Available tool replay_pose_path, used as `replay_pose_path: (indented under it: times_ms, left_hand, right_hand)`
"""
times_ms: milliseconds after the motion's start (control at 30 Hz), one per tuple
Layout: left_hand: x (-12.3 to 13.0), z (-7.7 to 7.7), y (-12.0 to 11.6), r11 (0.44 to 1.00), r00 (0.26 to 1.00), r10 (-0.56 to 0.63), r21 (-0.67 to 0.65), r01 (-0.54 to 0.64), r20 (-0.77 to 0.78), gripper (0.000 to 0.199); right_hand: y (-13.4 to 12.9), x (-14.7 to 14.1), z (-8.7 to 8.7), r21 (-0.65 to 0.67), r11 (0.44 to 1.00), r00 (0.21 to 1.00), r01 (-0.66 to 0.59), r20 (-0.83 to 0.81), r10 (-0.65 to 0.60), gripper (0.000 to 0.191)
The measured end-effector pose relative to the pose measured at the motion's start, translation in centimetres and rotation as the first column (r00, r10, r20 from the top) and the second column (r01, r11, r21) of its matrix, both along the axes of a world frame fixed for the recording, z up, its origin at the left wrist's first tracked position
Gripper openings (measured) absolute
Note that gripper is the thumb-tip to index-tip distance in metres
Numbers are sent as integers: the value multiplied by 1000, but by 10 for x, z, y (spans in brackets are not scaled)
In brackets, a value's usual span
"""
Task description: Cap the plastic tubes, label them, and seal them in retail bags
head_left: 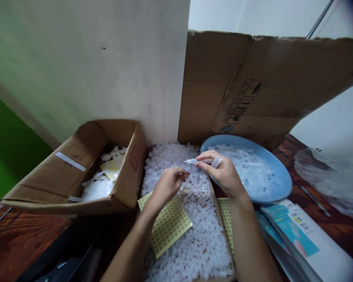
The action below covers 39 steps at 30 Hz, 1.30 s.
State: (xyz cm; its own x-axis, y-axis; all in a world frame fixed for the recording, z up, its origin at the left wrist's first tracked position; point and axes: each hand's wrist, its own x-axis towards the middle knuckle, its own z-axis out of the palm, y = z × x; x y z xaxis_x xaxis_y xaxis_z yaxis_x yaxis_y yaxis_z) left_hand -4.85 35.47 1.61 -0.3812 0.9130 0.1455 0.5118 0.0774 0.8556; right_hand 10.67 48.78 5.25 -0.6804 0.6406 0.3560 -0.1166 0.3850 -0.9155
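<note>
My right hand point(219, 170) is closed around a slim clear plastic tube with a pointed tip point(191, 161), which points left. A wider clear end of it shows by the fingers. Just left of that tip, my left hand point(173, 180) is pinched; whatever it holds, if anything, is too small to make out. Both hands are above a tray heaped with small translucent white plastic pieces point(198, 231). Under my left forearm lies a yellow sheet of round dots point(172, 225). Beside my right hand is a blue oval basin point(284, 184) with many clear plastic tubes point(253, 172).
An open cardboard box point(138, 164) with white and yellow scraps stands at left. Behind, a large cardboard panel point(238, 78) leans by the wall. At right are a plastic bag point(326, 172), a thin metal rod point(314, 200) and a white-and-teal package point(306, 231). Another dotted sheet point(225, 213) lies near my right forearm.
</note>
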Motion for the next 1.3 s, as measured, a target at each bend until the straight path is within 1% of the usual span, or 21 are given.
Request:
replay_pose_path:
  times_ms: [67, 133, 200, 300, 367, 433, 467, 533, 600, 633, 700, 733, 800, 867, 933, 967, 1033, 1100, 1167, 1233, 1300]
  left_hand:
    - [-7, 15, -3, 986, 970, 101, 110, -127, 219, 23]
    - [-10, 27, -7, 964, 907, 136, 157, -214, 399, 30]
    - [-8, 34, -10, 951, 866, 120, 194, -241, 486, 35]
    - [-2, 36, -10, 939, 848, 67, 255, -232, 525, 31]
    - [2, 35, -9, 927, 848, 45, 294, -232, 528, 28]
    - [3, 35, -9, 917, 865, 36, 327, -227, 501, 25]
    - [3, 36, -10, 914, 885, 32, 345, -214, 465, 24]
    - [2, 39, -12, 909, 941, 23, 384, -160, 338, 19]
    - [0, 42, -14, 905, 979, 12, 414, -96, 201, 14]
    - [-1, 43, -15, 907, 987, 9, 415, -75, 159, 12]
    - [-4, 43, -16, 912, 989, 24, 401, -83, 148, 11]
    - [-5, 42, -16, 914, 985, 41, 392, -105, 168, 11]
    - [-8, 40, -16, 915, 970, 65, 375, -152, 235, 14]
    - [-10, 38, -16, 920, 949, 46, 357, -162, 311, 19]
    - [-11, 37, -16, 929, 941, 18, 343, -141, 339, 24]
    - [-12, 36, -16, 931, 946, 13, 340, -129, 324, 25]
    - [-13, 36, -16, 935, 968, 15, 338, -103, 252, 26]
    - [-14, 36, -17, 950, 984, 9, 305, -64, 179, 26]
    - [-17, 38, -19, 977, 989, -31, 215, -2, 148, 27]
    - [-19, 40, -21, 989, 982, -99, 124, 79, 163, 27]
    - [-21, 42, -24, 982, 963, -184, 79, 172, 195, 31]
  right_hand:
    - [-2, -2, 3, 70, 997, 998, 32, -51, -29, 11]
    - [-6, -4, 5, 108, 993, 996, 43, -79, -34, 9]
    - [-10, -6, 7, 125, 992, 995, 36, -101, -23, 8]
    - [-17, -10, 9, 139, 990, 994, 7, -108, 9, 7]
    - [-20, -12, 9, 130, 991, 994, -11, -110, 25, 8]
    - [-22, -14, 7, 63, 998, 995, -10, -99, 16, 13]
    - [-23, -15, 5, 6, 1000, 997, -3, -81, 3, 17]
    - [-24, -19, 0, -119, 992, 999, 34, -24, -37, 28]
    - [-24, -22, -4, -180, 981, 997, 79, 33, -74, 40]
    - [-24, -24, -6, -178, 980, 996, 85, 47, -78, 43]
    - [-23, -24, -6, -133, 988, 997, 74, 41, -69, 38]
    - [-23, -24, -5, -105, 993, 998, 59, 24, -57, 36]
    - [-23, -21, -2, -62, 997, 999, 37, -15, -38, 39]
    - [-24, -19, 2, -31, 998, 998, 46, -34, -47, 32]
    - [-27, -19, 4, 0, 995, 995, 99, -30, -99, 24]
    - [-29, -20, 5, 16, 990, 990, 142, -25, -141, 24]
    - [-32, -23, 5, 25, 973, 974, 228, -17, -228, 33]
    - [-33, -26, 4, -16, 967, 967, 255, -27, -255, 37]
    - [-32, -26, 4, -94, 979, 980, 183, -62, -189, 33]
    - [-29, -22, 3, -158, 987, 995, 34, -85, -48, 34]
    - [-25, -17, 3, -223, 967, 990, -126, -91, 108, 40]
